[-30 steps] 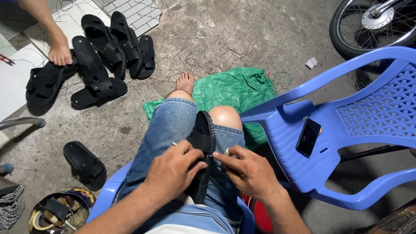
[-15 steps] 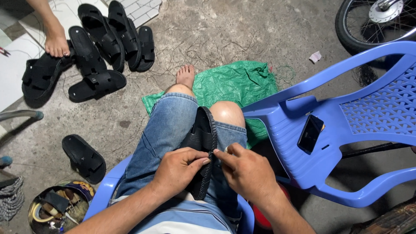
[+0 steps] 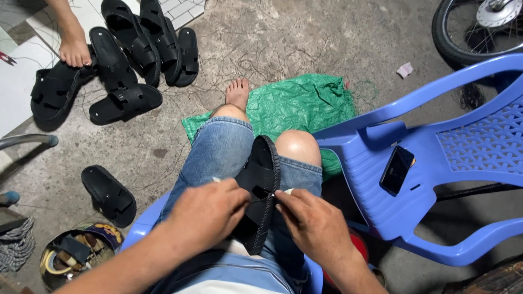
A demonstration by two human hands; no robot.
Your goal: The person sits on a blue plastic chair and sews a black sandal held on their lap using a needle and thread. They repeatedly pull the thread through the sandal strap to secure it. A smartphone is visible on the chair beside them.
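A black sandal (image 3: 260, 179) lies lengthwise between my knees on my lap, sole edge turned up. My left hand (image 3: 207, 213) grips its left side near the strap, with a thin white piece poking out above the fingers. My right hand (image 3: 313, 224) pinches the sandal's right edge at the stitched rim, and something small and pale shows at its fingertips. I sit on a blue plastic stool (image 3: 143, 228) in denim shorts, my bare foot (image 3: 238, 93) resting on the concrete.
A heap of black sandals (image 3: 128, 54) lies at the upper left beside another person's bare foot (image 3: 73, 50). A single sandal (image 3: 108, 194) lies left of me. There are also a green sack (image 3: 297, 103), a tipped blue chair (image 3: 436, 158) holding a phone (image 3: 396, 170), a wheel (image 3: 474, 27) and a tin of tools (image 3: 73, 256).
My hands have stayed on the sandal, shifting slightly along its edge. The view has tilted a little; nothing else has moved.
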